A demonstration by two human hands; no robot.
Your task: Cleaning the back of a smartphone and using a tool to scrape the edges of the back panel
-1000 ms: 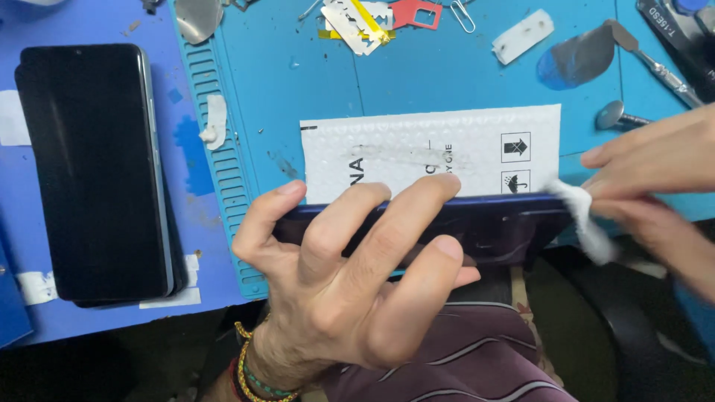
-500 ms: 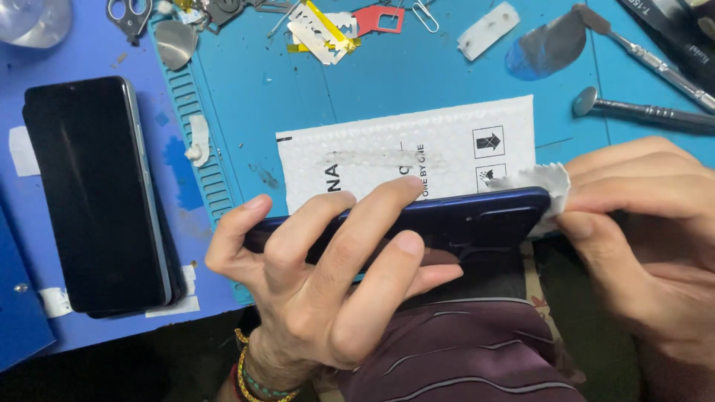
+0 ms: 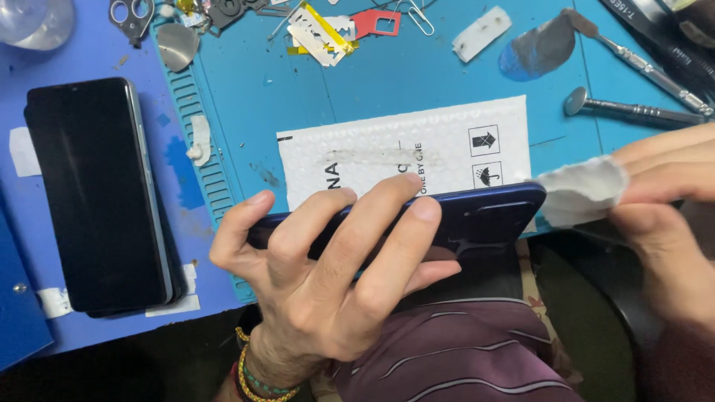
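My left hand [image 3: 335, 275] grips a dark blue phone [image 3: 484, 216] held on edge at the near side of the mat, fingers wrapped over its top. My right hand [image 3: 663, 216] pinches a small white cloth wad [image 3: 581, 190] against the phone's right end. Behind the phone lies a white padded envelope [image 3: 417, 152] with black printing, flat on the teal work mat [image 3: 417, 82].
A black phone [image 3: 97, 193] lies face up on the blue surface at left. Along the mat's far edge sit a razor blade [image 3: 320, 33], a red card tray [image 3: 376, 22], a paper clip, metal spudgers [image 3: 633, 112], a guitar pick [image 3: 179, 46] and scissors handles [image 3: 132, 15].
The right hand with the cloth closed onto the phone's right end, then slid slightly right off the corner. The left hand keeps its grip on the phone.
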